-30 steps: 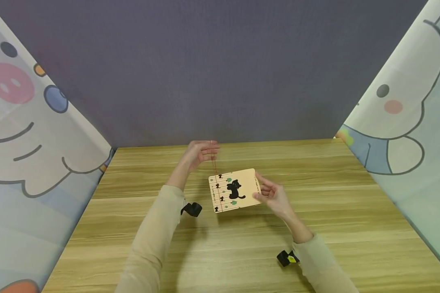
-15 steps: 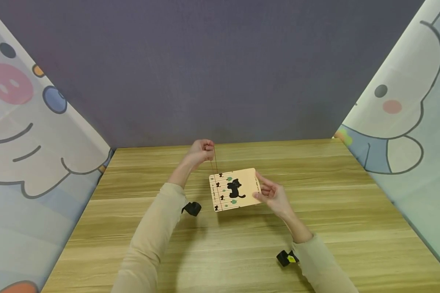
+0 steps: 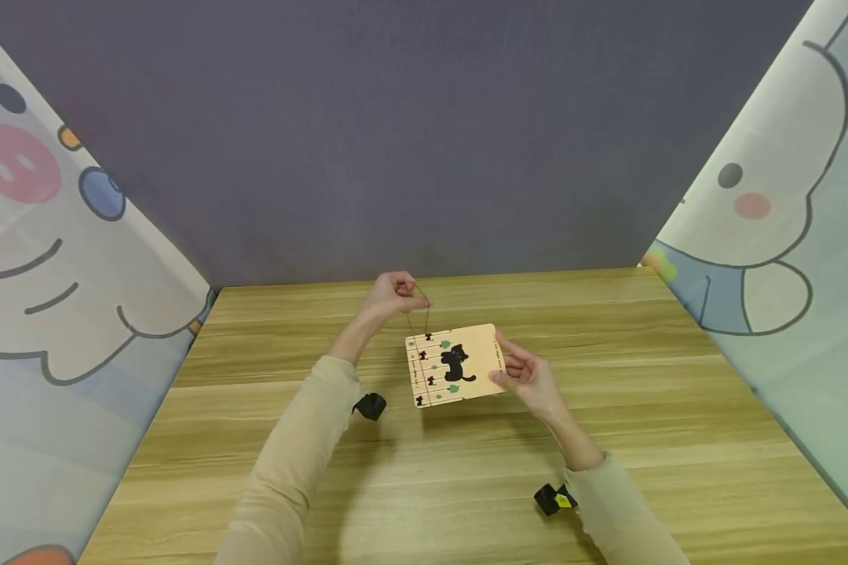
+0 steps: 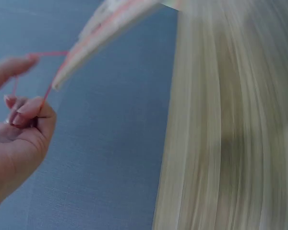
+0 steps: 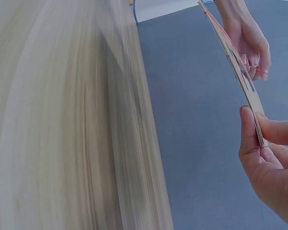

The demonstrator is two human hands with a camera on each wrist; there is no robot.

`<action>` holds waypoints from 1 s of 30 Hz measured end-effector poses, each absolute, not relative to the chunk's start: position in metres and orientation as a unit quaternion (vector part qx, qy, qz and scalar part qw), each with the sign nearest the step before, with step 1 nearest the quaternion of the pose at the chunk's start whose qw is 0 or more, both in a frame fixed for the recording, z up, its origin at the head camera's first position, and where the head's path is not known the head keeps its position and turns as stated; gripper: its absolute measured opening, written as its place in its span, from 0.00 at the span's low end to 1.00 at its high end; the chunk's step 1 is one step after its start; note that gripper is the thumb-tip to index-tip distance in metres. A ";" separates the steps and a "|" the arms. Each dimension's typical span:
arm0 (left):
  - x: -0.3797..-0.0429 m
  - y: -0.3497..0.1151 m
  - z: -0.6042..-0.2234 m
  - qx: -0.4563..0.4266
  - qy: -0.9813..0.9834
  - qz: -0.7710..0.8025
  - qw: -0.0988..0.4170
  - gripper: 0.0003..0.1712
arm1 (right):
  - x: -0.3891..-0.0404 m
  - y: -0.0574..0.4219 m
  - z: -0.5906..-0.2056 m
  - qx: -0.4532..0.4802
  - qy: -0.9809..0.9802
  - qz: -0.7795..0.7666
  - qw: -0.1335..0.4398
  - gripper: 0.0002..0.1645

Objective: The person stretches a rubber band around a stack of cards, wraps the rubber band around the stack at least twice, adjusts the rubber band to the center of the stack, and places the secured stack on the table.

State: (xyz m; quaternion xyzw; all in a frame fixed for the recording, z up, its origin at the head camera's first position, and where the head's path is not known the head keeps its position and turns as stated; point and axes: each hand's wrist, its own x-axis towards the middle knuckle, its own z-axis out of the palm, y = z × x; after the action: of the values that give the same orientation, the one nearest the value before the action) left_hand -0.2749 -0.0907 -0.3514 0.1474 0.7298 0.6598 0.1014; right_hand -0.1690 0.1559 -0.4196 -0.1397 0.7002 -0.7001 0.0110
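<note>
A snapped string is being risked above the wooden counter (image 3: 608,337): the thin red string (image 4: 50,53) is being stretched over the tip of what looks to be the thumb, and it could be flicked back against the cat-printed card (image 3: 455,366) if that tip were tilted or the tension raised. The card could also be bent or tugged loose, since only its 3 o'clock end is being pinched.

As seen from the head, the card is being held in the air at roughly 4 o'clock from the left grip (image 3: 390,299), near but apart, with only string being run between them. From the right grip (image 3: 528,382), it is being pointed out toward 9 to 10 o'clock, its edge being clasped narrowly between thumb and fingers. In the left grip, string is being held by curled fingers.
</note>
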 end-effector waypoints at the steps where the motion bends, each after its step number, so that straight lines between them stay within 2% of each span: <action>1: -0.275 -0.091 -0.352 0.157 0.731 0.656 0.104 0.18 | -0.169 0.156 -0.419 -0.139 0.700 -0.700 0.011 0.39; 5: -0.275 -0.093 -0.351 0.207 0.731 0.640 0.116 0.20 | -0.169 0.156 -0.419 -0.147 0.698 -0.700 0.011 0.39; 11: -0.276 -0.094 -0.350 0.332 0.724 0.593 0.118 0.25 | -0.169 0.156 -0.419 -0.151 0.692 -0.706 0.012 0.39; 17: -0.279 -0.096 -0.345 0.409 0.736 0.519 0.146 0.28 | -0.170 0.155 -0.421 -0.156 0.691 -0.705 0.007 0.39; 25: -0.269 -0.097 -0.333 0.442 0.811 0.353 0.150 0.28 | -0.170 0.155 -0.420 -0.160 0.692 -0.704 0.003 0.39; 30: -0.265 -0.096 -0.328 0.456 0.841 0.263 0.122 0.30 | -0.170 0.155 -0.421 -0.164 0.689 -0.706 0.000 0.39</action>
State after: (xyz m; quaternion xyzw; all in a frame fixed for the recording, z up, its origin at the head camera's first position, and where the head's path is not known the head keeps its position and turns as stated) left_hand -0.2650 -0.0964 -0.3279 0.4562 0.8414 0.2630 0.1216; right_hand -0.1702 0.1546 -0.4208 -0.1644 0.6888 -0.7061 -0.0004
